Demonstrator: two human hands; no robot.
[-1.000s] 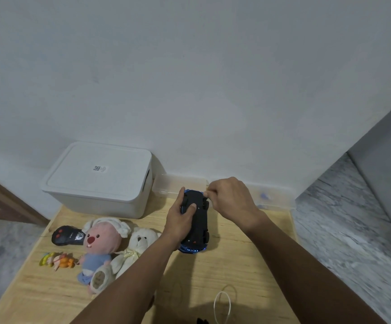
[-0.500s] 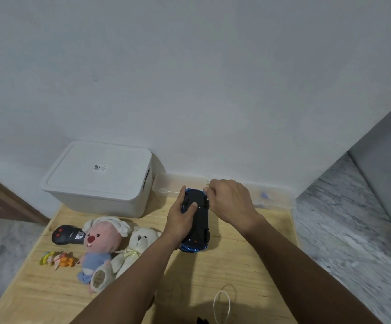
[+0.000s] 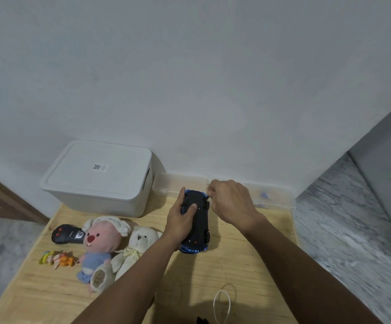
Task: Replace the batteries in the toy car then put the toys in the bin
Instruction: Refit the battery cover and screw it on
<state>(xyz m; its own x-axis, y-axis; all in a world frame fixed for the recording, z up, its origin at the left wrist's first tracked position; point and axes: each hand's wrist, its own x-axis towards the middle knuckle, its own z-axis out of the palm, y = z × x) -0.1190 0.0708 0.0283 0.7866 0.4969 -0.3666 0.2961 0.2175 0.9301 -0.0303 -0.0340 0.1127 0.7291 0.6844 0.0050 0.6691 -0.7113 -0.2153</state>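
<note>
Two hands work on one toy car (image 3: 195, 220), which lies upside down near the middle of the wooden table (image 3: 248, 265), black underside up and blue body showing at its near end. Inverted placement exposes the chassis, presumably to reach the battery compartment. The left hand (image 3: 181, 217) grips the car from its left flank, thumb pressed on the underside and fingers curled round the far side, steadying it against the table. The right hand (image 3: 230, 203) comes in from the right with wrist raised and fingers curled at the car's far right corner; whether it pinches a tool or a part of the car cannot be told. The white bin (image 3: 98, 178) stands against the wall at the table's far left, lid on. The pink plush (image 3: 102, 244), white bear (image 3: 135, 249), black remote (image 3: 67, 233) and small figure (image 3: 57, 258) lie in a group left of the car, not yet binned. Judgement: battery step under way.
</note>
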